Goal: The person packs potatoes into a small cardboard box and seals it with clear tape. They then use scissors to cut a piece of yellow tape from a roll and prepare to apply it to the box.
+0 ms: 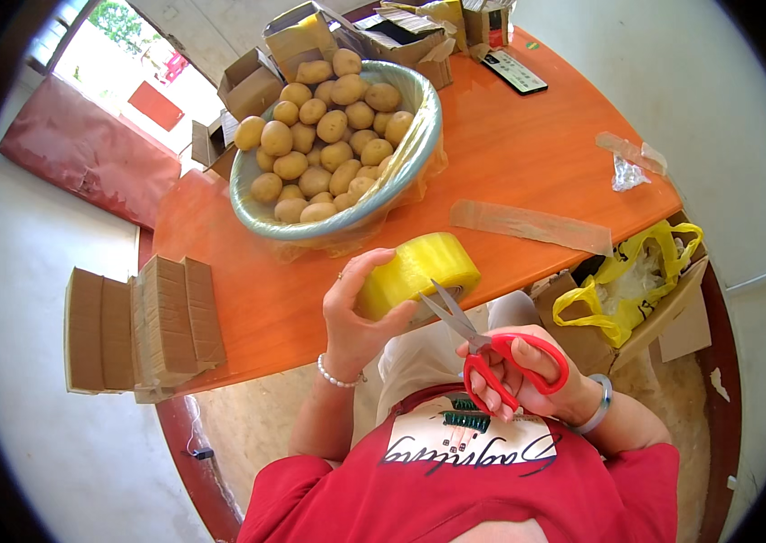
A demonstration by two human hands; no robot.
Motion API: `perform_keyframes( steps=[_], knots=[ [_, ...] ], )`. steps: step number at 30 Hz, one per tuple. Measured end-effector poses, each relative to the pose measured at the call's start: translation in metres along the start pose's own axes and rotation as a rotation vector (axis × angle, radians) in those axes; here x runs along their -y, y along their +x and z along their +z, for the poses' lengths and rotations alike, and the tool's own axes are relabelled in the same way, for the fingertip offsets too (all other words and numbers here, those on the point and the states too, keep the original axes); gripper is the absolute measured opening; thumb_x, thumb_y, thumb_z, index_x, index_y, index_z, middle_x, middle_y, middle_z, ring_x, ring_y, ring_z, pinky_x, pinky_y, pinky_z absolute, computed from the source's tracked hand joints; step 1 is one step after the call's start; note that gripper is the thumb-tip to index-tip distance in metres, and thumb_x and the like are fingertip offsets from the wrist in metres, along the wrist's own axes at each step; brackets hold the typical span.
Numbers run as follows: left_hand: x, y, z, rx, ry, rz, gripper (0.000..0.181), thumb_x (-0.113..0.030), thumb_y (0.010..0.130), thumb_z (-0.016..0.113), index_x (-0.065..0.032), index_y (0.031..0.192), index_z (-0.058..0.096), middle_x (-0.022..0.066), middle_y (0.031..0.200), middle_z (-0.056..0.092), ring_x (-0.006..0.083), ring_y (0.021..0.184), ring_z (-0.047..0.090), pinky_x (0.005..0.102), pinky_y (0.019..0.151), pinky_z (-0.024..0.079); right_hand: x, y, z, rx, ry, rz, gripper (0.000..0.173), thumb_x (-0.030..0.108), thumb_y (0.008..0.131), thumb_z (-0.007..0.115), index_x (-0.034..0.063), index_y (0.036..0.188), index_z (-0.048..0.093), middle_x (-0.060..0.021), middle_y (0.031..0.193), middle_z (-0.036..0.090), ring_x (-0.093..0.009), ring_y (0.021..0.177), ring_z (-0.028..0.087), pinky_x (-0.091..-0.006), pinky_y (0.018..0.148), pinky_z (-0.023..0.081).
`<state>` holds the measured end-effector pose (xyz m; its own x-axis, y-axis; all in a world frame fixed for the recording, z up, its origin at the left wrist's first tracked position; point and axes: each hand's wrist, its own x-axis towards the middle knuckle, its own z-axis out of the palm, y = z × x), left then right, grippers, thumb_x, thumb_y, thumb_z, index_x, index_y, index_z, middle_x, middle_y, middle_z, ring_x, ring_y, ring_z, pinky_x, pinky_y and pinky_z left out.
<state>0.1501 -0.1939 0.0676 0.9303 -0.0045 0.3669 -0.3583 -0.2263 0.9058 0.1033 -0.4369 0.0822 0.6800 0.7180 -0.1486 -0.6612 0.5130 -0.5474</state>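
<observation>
A wide roll of yellowish clear packing tape (417,271) is gripped in my left hand (356,305), near the front edge of the orange table (254,305). Red-handled scissors (485,346) are in my right hand (539,373), with fingers through the loops. Their blades are parted, and the tips overlap the roll's lower right side in view; whether they touch it I cannot tell. Beyond the roll, a pale blue-green basin (335,231) lined with clear plastic holds a heap of potatoes (332,127).
Cardboard boxes (176,319) stand at the table's left edge, and more boxes (410,47) at the back. A phone-like device (515,72) lies back right. Tape strips (532,225) stick to the table. Below right, a carton (661,305) holds a yellow plastic bag (617,305).
</observation>
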Motion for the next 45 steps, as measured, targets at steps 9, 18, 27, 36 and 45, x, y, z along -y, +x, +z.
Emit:
perform_keyframes(
  steps=[9,18,27,36,45],
  knots=[
    [0.001,-0.001,0.0,-0.003,0.007,0.006,0.055,0.001,0.064,0.075,0.002,0.116,0.058,0.0143,0.113,0.062,0.0222,0.104,0.059,0.032,0.091,0.047,0.0,0.0,0.002,-0.008,-0.007,-0.001,0.059,0.042,0.094,0.055,-0.0095,0.122,0.051,-0.0148,0.088,0.064,-0.016,0.066,0.065,-0.0247,0.049,0.054],
    [0.0,0.0,0.0,-0.004,-0.003,0.019,0.055,0.002,0.064,0.075,0.0022,0.116,0.058,0.0145,0.113,0.061,0.0221,0.104,0.059,0.032,0.091,0.047,-0.001,0.001,-0.001,-0.003,0.0,0.005,0.062,0.045,0.093,0.055,-0.0102,0.122,0.051,-0.015,0.088,0.064,-0.016,0.065,0.064,-0.0244,0.049,0.054],
    [0.002,0.0,-0.001,0.003,0.029,0.045,0.055,0.004,0.064,0.075,0.0024,0.116,0.058,0.0146,0.115,0.061,0.0222,0.105,0.06,0.0319,0.091,0.048,-0.007,0.001,-0.002,-0.007,0.095,0.023,0.069,0.05,0.093,0.053,-0.0126,0.123,0.049,-0.0155,0.091,0.063,-0.017,0.068,0.064,-0.0246,0.05,0.054],
    [0.0,0.0,-0.003,0.009,0.027,0.033,0.055,0.004,0.065,0.075,0.0028,0.117,0.058,0.0141,0.115,0.061,0.0208,0.104,0.06,0.0312,0.09,0.048,-0.003,0.003,0.005,-0.024,-0.012,-0.01,0.058,0.043,0.094,0.055,-0.0089,0.121,0.052,-0.0135,0.086,0.064,-0.015,0.065,0.064,-0.0232,0.047,0.052],
    [0.0,0.001,-0.003,0.002,0.045,0.026,0.054,0.003,0.064,0.076,0.0028,0.116,0.059,0.0142,0.112,0.062,0.0207,0.101,0.061,0.0307,0.088,0.049,-0.002,0.002,0.01,-0.066,-0.183,-0.034,0.047,0.033,0.096,0.057,-0.0061,0.122,0.055,-0.0116,0.088,0.064,-0.012,0.066,0.064,-0.0215,0.049,0.052]
  ],
)
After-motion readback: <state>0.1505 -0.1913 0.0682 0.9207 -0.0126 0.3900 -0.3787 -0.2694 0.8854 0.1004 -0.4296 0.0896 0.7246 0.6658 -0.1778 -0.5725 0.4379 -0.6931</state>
